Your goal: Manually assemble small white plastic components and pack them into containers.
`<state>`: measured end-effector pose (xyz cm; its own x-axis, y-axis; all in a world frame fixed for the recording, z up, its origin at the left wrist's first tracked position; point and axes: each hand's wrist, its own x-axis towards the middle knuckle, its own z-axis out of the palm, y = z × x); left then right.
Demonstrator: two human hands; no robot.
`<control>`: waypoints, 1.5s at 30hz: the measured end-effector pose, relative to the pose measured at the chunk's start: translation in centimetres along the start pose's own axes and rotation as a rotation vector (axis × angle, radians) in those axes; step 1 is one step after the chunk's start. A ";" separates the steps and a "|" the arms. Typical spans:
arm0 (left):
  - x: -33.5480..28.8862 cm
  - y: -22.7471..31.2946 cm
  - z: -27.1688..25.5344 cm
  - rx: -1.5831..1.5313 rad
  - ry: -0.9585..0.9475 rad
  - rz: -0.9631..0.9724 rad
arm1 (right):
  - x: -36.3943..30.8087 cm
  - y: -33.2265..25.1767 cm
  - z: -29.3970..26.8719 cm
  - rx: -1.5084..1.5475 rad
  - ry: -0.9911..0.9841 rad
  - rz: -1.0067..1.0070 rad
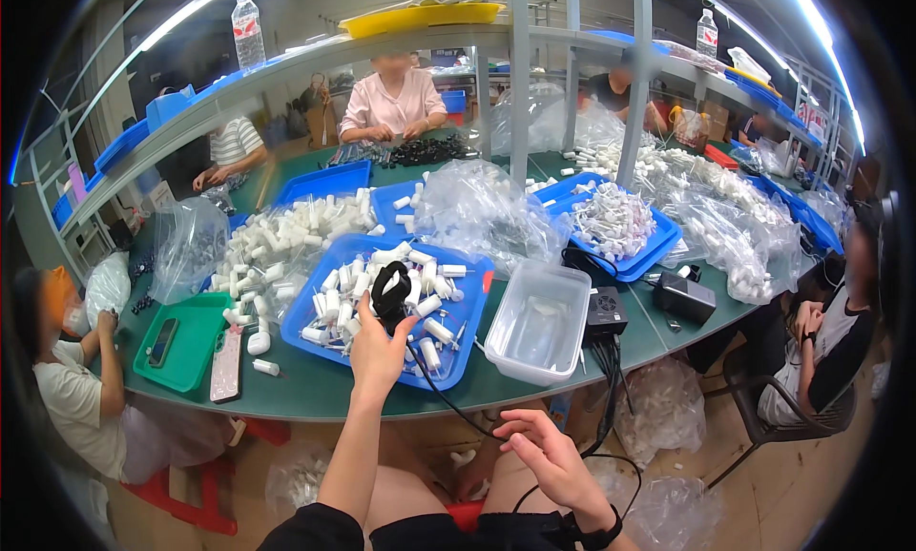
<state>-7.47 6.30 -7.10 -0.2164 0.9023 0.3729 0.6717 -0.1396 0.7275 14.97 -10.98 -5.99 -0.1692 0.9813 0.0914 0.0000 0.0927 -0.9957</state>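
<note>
My left hand (380,346) is closed around a black looped strap (391,286), holding it over a blue tray (458,360) heaped with white cylindrical parts (429,351) that have thin pins or wires. From the strap a thin black cable (444,398) runs down past the table edge toward my lap. Above my right thigh, my right hand (544,453) is empty, its fingers apart and slightly bent, close to the cable. A black band (596,532) circles my right wrist. The strap's lower part is hidden behind my fingers.
A clear plastic box (537,324) stands beside a black boxy device (606,312) with cables. Left are a green tray (157,360) with a phone and another phone (226,365). Metal shelf posts (518,83) rise mid-table. People sit around; bagged parts (663,413) lie on the floor.
</note>
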 end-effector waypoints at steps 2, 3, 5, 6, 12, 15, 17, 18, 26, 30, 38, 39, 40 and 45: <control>0.0 -0.1 -0.2 0.091 -0.003 0.017 | 0.0 -0.2 0.0 -0.015 0.003 -0.002; 0.0 0.0 -0.2 0.181 -0.006 0.037 | 0.0 -0.3 -0.1 -0.020 0.000 -0.011; -0.2 0.1 -0.3 0.232 0.010 0.054 | 0.0 -0.4 -0.2 -0.024 -0.001 -0.018; -0.3 0.2 -0.3 0.285 0.033 0.072 | 0.0 -0.5 -0.3 -0.027 -0.002 -0.022; -1.0 -1.1 1.1 0.380 0.066 0.187 | 0.2 -1.0 -0.7 0.048 0.015 -0.011; -1.2 -1.1 1.1 0.389 0.081 0.216 | 0.5 -1.3 -1.0 0.073 0.026 -0.024; -1.2 -0.5 0.7 0.346 -0.006 0.140 | 0.6 -1.3 -1.2 0.083 0.033 -0.011; -1.2 -0.1 0.7 0.305 -0.093 0.065 | 0.6 -1.2 -1.3 0.094 0.043 0.000; -1.9 -0.5 0.4 0.355 0.063 0.116 | 0.7 -0.9 -1.0 0.097 0.043 -0.003; -3.3 0.8 -0.2 0.354 0.284 0.218 | 0.6 -0.6 -1.3 0.106 0.080 -0.044; -14.4 8.2 -0.7 -0.533 -0.260 0.459 | 3.3 -2.3 -2.3 0.403 0.339 -0.208; -14.9 8.4 -0.1 -0.654 -0.395 0.411 | 4.6 -3.1 -2.3 0.431 0.358 -0.261; -14.8 8.6 0.7 -0.775 -0.530 0.353 | 6.6 -3.7 -2.4 0.436 0.370 -0.302; -13.4 11.1 0.7 -0.998 -0.894 0.143 | 11.8 -9.3 -1.5 0.416 0.216 -0.406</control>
<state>3.39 -7.06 -4.42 0.6008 0.7567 0.2579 -0.2316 -0.1440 0.9621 14.41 -0.04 4.36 0.1284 0.8974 0.4221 -0.4139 0.4353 -0.7995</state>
